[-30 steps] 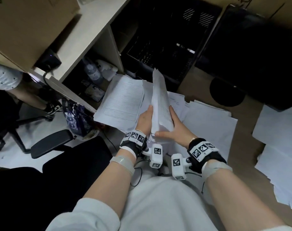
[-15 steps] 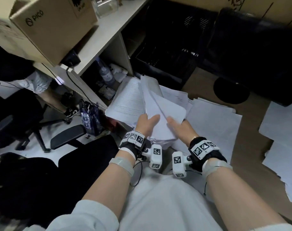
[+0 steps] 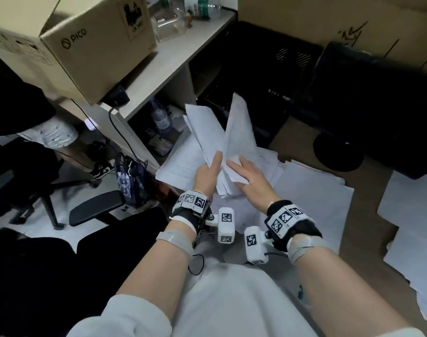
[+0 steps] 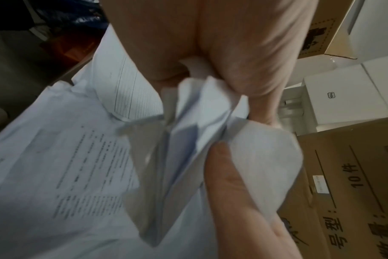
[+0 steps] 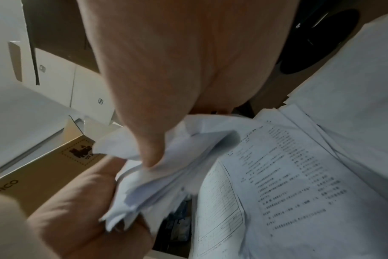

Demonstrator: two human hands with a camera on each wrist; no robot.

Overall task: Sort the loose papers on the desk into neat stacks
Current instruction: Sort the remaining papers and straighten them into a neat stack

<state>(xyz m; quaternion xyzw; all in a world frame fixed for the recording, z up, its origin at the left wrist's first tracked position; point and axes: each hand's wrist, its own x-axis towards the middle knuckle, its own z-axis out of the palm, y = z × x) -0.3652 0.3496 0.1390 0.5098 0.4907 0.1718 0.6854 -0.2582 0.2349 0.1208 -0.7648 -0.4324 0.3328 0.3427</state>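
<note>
I hold a bundle of white papers (image 3: 236, 132) upright over the wooden desk (image 3: 363, 190), and it fans into a V with a second leaf (image 3: 202, 127) to the left. My left hand (image 3: 211, 166) grips its lower left edge, thumb on the near side. My right hand (image 3: 244, 171) pinches the lower right, with a sheet corner poking between its fingers. In the right wrist view the thumb (image 5: 148, 150) presses into the crumpled lower edges (image 5: 144, 189). Printed sheets (image 3: 180, 161) lie flat under the bundle, and more loose stacks lie to the right (image 3: 312, 190) and far right (image 3: 412, 203).
A cardboard PICO box (image 3: 98, 45) sits on the pale shelf (image 3: 173, 59) at the upper left. Black crates (image 3: 268, 81) and a black round base (image 3: 337, 149) stand behind the papers. A chair armrest (image 3: 95, 207) and another person's leg (image 3: 61, 142) are at the left.
Half a second ago the bundle leaned back low over the desk; now both hands have stood it up again and it has split into a V. The camera view has shifted.
</note>
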